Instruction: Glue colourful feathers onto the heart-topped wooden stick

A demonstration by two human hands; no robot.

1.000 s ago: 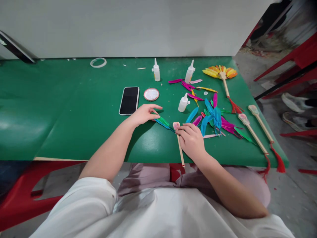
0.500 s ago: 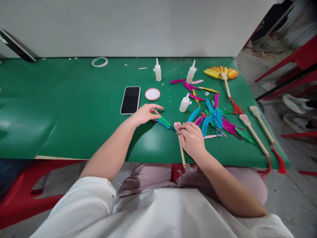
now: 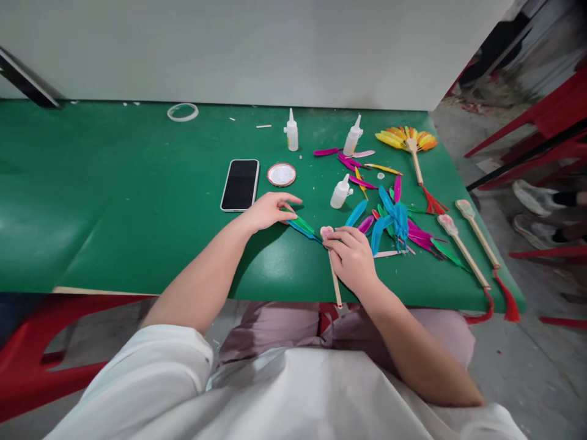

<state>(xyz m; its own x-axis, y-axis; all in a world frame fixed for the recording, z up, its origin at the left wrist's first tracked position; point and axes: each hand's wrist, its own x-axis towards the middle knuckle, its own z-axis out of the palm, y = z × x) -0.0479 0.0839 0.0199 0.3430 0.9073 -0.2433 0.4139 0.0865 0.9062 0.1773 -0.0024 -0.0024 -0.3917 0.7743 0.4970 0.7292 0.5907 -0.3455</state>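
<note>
My left hand (image 3: 271, 211) pinches the tips of a green feather (image 3: 303, 225) and a blue feather (image 3: 299, 228), whose thin ends point toward my right hand. My right hand (image 3: 351, 253) is closed at the pink-patterned head of a wooden handle (image 3: 335, 281), which reaches down over the table's front edge. The quill ends lie by that head; whether they touch it is hidden by my fingers. Just right of my right hand are loose blue feathers (image 3: 380, 231) and magenta feathers (image 3: 422, 237).
Behind my hands are a phone (image 3: 240, 185), a round lid (image 3: 281, 175) and three glue bottles (image 3: 340, 192). A yellow-orange feather fan (image 3: 415, 153) and two tasselled handles (image 3: 464, 250) lie at the right. A tape ring (image 3: 182, 112) is at the back of the green table (image 3: 137, 201).
The view has shifted slightly. Both hands keep nearly the same pose, with the feathers and the handle still held.
</note>
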